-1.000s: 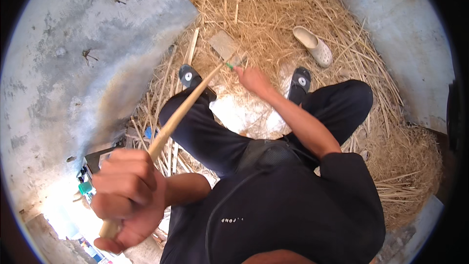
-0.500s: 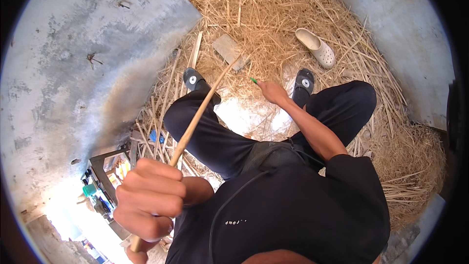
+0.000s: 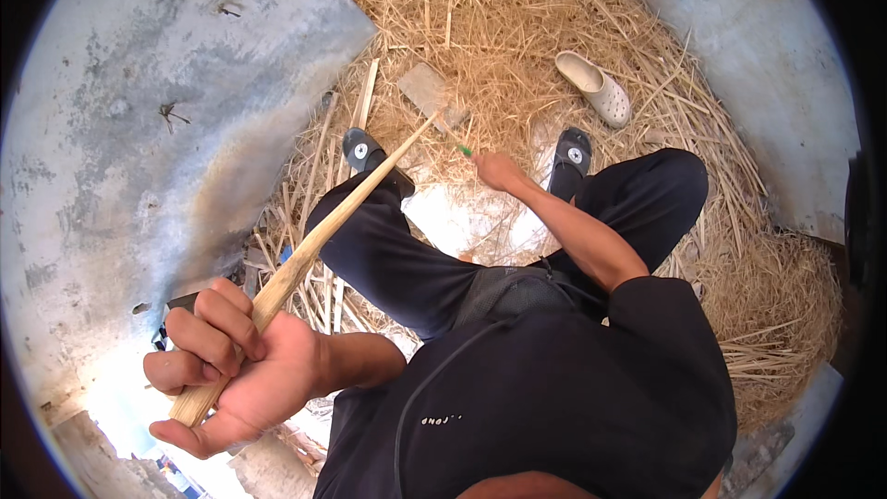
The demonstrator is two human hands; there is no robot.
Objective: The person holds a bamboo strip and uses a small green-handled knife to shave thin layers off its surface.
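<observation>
My left hand [image 3: 245,365], palm turned up at the lower left, has its fingers curled round the thick end of a pale bamboo stick [image 3: 319,238]. The stick slants away up to the right and tapers to its far end between my feet. My right hand [image 3: 499,171] is closed on a small green-handled tool [image 3: 465,151], held close to the stick's thin end. The tool's working end is too small to make out. A flat grey block [image 3: 423,88] lies on the floor just beyond the stick's tip.
Shavings and split strips [image 3: 517,9] cover the floor. A beige clog [image 3: 594,90] lies at the far right. My feet wear dark slippers [image 3: 363,150]. A worn, stained wall [image 3: 185,65] stands at left, and another pale wall [image 3: 767,46] at right.
My left hand has rolled from knuckles up to palm up, turning the stick so its broad side shows. My right hand has shifted slightly left with the green-handled tool.
</observation>
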